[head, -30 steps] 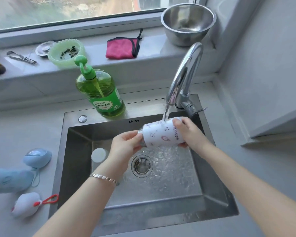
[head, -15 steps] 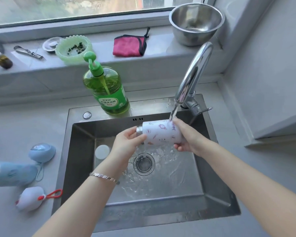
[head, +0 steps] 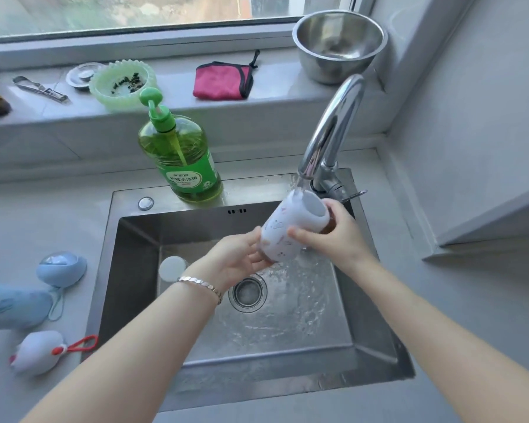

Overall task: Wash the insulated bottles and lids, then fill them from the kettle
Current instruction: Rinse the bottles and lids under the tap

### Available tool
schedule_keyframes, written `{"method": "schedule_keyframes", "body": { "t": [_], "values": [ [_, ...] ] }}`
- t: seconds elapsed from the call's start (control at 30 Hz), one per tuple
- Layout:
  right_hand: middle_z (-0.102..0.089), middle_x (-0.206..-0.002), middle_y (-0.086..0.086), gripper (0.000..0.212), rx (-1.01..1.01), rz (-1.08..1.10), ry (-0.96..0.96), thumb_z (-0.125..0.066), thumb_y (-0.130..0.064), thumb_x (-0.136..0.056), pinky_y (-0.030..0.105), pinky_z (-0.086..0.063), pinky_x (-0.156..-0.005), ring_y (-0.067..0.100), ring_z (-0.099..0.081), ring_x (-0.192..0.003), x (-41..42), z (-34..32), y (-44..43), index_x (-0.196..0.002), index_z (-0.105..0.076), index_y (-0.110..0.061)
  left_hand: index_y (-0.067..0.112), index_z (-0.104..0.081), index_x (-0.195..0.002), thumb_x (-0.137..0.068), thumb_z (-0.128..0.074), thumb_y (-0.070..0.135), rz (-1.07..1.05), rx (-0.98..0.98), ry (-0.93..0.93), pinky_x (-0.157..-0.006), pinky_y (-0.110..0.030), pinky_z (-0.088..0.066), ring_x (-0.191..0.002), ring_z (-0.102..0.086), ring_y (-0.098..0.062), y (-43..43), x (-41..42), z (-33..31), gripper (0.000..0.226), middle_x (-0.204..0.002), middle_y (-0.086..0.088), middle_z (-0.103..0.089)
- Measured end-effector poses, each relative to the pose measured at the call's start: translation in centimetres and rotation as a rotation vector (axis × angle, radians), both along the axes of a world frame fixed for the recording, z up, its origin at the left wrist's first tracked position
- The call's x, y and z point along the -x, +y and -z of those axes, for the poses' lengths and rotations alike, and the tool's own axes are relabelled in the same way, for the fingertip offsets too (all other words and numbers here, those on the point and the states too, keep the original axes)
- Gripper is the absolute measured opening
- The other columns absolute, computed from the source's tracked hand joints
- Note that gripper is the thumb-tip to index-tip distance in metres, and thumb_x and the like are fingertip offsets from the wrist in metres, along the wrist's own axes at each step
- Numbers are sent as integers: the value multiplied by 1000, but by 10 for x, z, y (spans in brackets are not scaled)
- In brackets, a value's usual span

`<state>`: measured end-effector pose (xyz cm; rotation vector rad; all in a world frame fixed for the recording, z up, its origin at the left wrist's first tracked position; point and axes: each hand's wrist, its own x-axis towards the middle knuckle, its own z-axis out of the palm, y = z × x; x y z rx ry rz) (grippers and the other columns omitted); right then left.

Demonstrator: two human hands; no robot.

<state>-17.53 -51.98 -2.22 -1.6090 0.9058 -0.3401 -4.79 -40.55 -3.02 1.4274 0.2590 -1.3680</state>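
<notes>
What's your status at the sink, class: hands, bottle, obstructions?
Left hand and right hand both grip white patterned insulated bottle. Bottle tilted under running curved chrome faucet. Nothing blocks it; round white lid lies apart in steel sink.

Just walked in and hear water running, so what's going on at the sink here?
A person is rinsing a white bottle under the running tap, over the sink. Both hands hold it tilted: the left hand at its lower end, the right hand round its upper part. A round white lid lies in the basin. A blue bottle, a blue lid and a lid with a red loop lie on the counter to the left.
</notes>
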Motion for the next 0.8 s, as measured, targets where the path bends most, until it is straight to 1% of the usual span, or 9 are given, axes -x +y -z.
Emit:
{"method": "schedule_keyframes", "body": {
  "t": [0.1, 0.2, 0.3, 0.43, 0.5, 0.57, 0.63, 0.7, 0.8],
  "values": [
    [-59, -99, -14, 64, 80, -51, 77, -87, -34, -55, 26, -50, -77, 7, -59, -91, -14, -4, 11, -105, -48, -27, -5, -56, -98, -101, -37, 18, -82, -3, 6, -79, -38, -46, -78, -59, -25, 10, 5, 2, 30, -89, -16, -63],
    [-57, -108, -9, 70, 126, -103, 120, -85, -36, -58, 29, -49, -85, 10, -56, -99, -25, -9, 15, -114, -46, -26, -1, -56, -92, -101, -39, 16, -120, -7, 10, -72, -36, -50, -78, -59, -25, 17, 1, 0, 26, -84, -15, -61],
    [-56, -116, -6, 75, 100, -71, 131, -79, -44, -63, 32, -48, -91, 12, -55, -104, -30, -12, 7, -127, -47, -24, 0, -57, -101, -97, -47, 13, -128, 37, -47, -66, -32, -55, -76, -62, -21, 20, -5, -4, 16, -87, -12, -63],
    [-62, -111, 8, 53, -324, 148, 69, -69, -52, -66, 46, -55, -83, 26, -62, -99, -18, -8, -9, -106, -62, -17, 15, -64, -113, -89, -61, 19, 32, 84, -315, -80, -29, -50, -93, -61, -18, 15, -9, -10, 24, -95, -2, -67],
    [-59, -100, 12, 30, -557, 235, 32, -62, -42, -79, 43, -56, -77, 26, -60, -88, -6, -6, -9, -93, -61, -16, 22, -64, -112, -83, -66, 26, 137, 123, -332, -88, -39, -51, -106, -59, -24, 8, -6, -16, 29, -109, -4, -65],
    [-56, -86, 11, 20, -730, 290, -23, -54, -35, -84, 36, -55, -71, 23, -57, -77, 7, -5, -8, -87, -59, -16, 23, -63, -109, -79, -70, 22, 170, 194, -232, -86, -48, -53, -101, -63, -31, 0, 2, -23, 31, -117, -12, -62],
    [-56, -85, 12, 22, -788, 291, -63, -50, -37, -88, 37, -53, -76, 24, -58, -78, 19, 0, -7, -88, -59, -17, 22, -62, -106, -77, -73, 14, 185, 199, -243, -76, -45, -58, -92, -67, -32, -9, 9, -27, 32, -115, -16, -61],
    [-58, -97, 14, 26, -711, 234, 16, -49, -44, -89, 41, -52, -84, 27, -60, -86, 29, 6, -8, -95, -59, -21, 24, -60, -100, -77, -74, 13, 217, 147, -337, -67, -39, -59, -91, -67, -29, -17, 14, -29, 28, -111, -12, -61],
    [-44, -135, 5, 50, -251, 28, 199, -60, -44, -84, 39, -42, -100, 23, -49, -118, 42, 12, -14, -130, -45, -28, 19, -61, -106, -73, -78, 18, 314, 66, -549, -62, -34, -60, -87, -67, -21, -27, 17, -33, 36, -103, -7, -64]
  ]
}}
